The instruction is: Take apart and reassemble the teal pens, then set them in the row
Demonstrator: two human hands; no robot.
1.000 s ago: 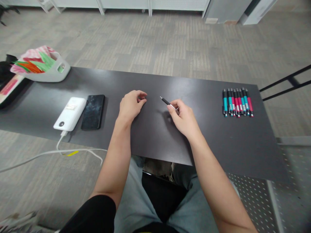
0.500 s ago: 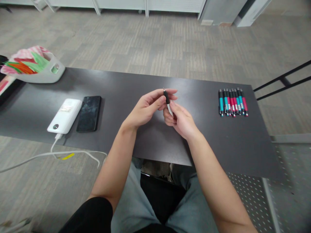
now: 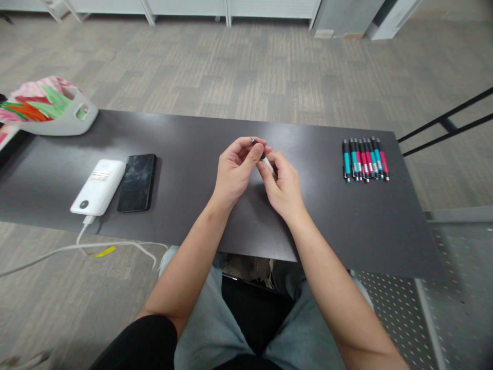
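A pen with a white barrel and a black grip slants between my two hands, above the middle of the dark table. My left hand pinches the black tip end between thumb and fingers. Around the white barrel close the thumb and fingers of my right hand, which hide part of it. Off to the right lies a row of several pens with teal and pink barrels and black grips, side by side on the table.
To the left a white power bank with a plugged-in cable lies beside a black phone. A white basket holding colourful cloth stands at the far left. Black metal bars rise past the right table edge.
My left hand's fingers have curled in and closed around the pen's black end, where they were stretched out before. My right hand has turned slightly on the barrel. The view shifted a little.
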